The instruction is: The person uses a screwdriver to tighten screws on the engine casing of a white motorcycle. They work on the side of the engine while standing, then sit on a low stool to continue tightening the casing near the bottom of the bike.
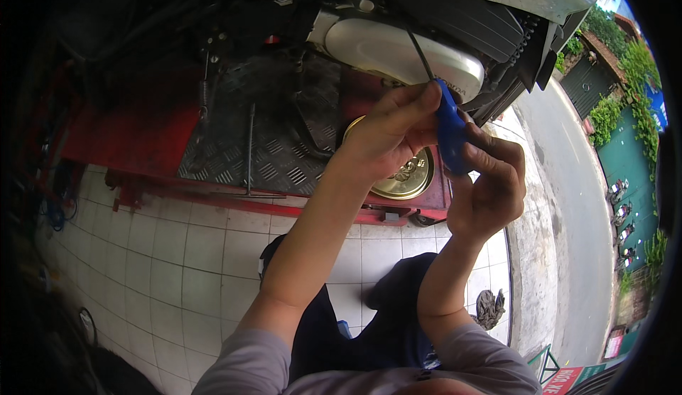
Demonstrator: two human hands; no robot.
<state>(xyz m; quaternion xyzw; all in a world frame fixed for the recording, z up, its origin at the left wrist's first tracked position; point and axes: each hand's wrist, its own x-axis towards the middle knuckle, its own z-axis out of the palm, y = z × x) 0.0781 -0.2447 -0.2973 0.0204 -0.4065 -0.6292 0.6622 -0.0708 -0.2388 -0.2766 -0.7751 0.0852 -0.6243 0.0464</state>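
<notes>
A screwdriver with a blue handle (451, 128) and a thin dark shaft is held up against the side of a motorcycle. Its shaft runs up past the silver engine cover (398, 50), and I cannot make out where the tip rests. My left hand (398, 125) pinches the upper end of the handle, where the shaft begins. The fingers of my right hand (491, 175) are closed around its lower end. Below my left wrist a round gold tin (405, 187) is partly hidden by that hand.
The motorcycle stands on a red lift (156, 136) with a black tread plate (280, 171). A long T-handle wrench (250, 143) lies at the plate's front edge. A crumpled dark rag (489, 308) is on the white tiled floor (202, 249). A road (568, 168) runs along the right.
</notes>
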